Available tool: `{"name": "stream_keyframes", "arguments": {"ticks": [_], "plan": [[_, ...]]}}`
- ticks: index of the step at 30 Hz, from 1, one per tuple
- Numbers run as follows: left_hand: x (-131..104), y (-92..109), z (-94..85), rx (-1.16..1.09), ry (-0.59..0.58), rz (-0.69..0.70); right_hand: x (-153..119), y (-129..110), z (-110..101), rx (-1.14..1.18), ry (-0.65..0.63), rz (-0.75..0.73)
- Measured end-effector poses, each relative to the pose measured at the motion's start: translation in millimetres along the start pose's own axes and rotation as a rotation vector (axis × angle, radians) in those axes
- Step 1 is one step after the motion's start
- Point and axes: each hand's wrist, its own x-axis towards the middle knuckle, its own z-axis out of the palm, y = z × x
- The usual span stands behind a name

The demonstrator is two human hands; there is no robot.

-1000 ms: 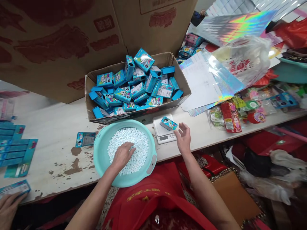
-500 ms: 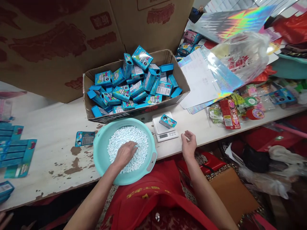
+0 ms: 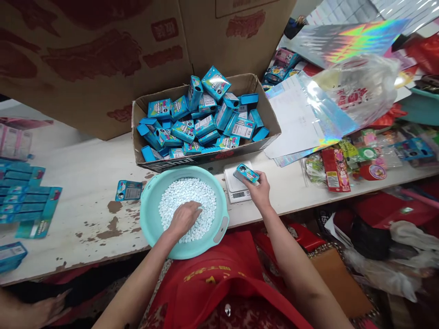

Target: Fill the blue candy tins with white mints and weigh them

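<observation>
My left hand (image 3: 185, 218) rests in a mint-green basin (image 3: 151, 228), its fingers curled together among small white candies (image 3: 206, 224). What those fingers hold, if anything, is hidden. Over to the right, my right hand (image 3: 259, 188) grips the near right end of a small blue candy tin (image 3: 247, 173), with a round dark opening in its top. The tin is on or just above the plate of a white digital scale (image 3: 236, 184); I cannot tell if it touches.
Behind the basin stands a cardboard box (image 3: 137, 137) full of blue tins. Another blue pack (image 3: 128, 190) lies left of the basin, and stacked blue packs (image 3: 27, 196) sit farther left. Papers (image 3: 291, 119) and wrapped sweets (image 3: 336, 169) lie right. Another person's hand (image 3: 44, 310) shows bottom left.
My right hand has moved up and left from beside the scale and taken hold of the blue tin. My left hand stays in the candies. The view has shifted slightly.
</observation>
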Motion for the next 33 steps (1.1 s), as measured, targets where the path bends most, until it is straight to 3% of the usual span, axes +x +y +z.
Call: {"name": "stream_keyframes", "arguments": {"ticks": [2,5,7,9,12,15,18,21,25,27,29,33], "plan": [[2.8,7.5,-5.3,-0.275,0.077,-0.113,-1.8,-16.0,-1.8,-0.029,0.007,-0.035],[11.8,27.8,-21.6,-0.948,0.196,-0.359,-19.3,-56.8,-8.0,-0.103,-0.026,-0.221],[20.6,44.3,-35.7,-1.411,0.238,-0.461,-35.9,-85.4,-8.2,-0.149,-0.110,-0.384],[29.6,58.4,-47.6,-1.734,0.232,-0.495,-51.3,-106.1,-2.3,-0.230,-0.235,-0.533],[38.7,68.0,-53.8,-1.945,0.191,-0.594,-66.3,-119.4,11.6,-0.372,-0.379,-0.637],[39.4,64.9,-47.7,-2.008,0.222,-0.701,-71.9,-122.3,17.5,-0.403,-0.379,-0.660],[34.9,59.6,-41.9,-2.026,0.257,-0.720,-70.9,-121.3,13.9,-0.349,-0.362,-0.622],[30.5,58.6,-42.7,-2.011,0.186,-0.703,-67.2,-113.9,8.6,-0.286,-0.356,-0.489],[27.4,56.2,-44.3,-1.979,0.061,-0.577,-62.1,-97.1,-0.2,-0.171,-0.277,-0.356],[25.7,50.1,-41.2,-1.850,0.013,-0.483,-57.5,-86.0,-5.3,-0.125,-0.214,-0.259],[23.0,41.0,-35.8,-1.488,-0.014,-0.374,-49.6,-72.0,-9.2,-0.060,-0.137,-0.124],[15.0,24.8,-25.1,-0.364,0.042,-0.214,-26.5,-39.8,-8.9,0.081,-0.026,0.037]]}}
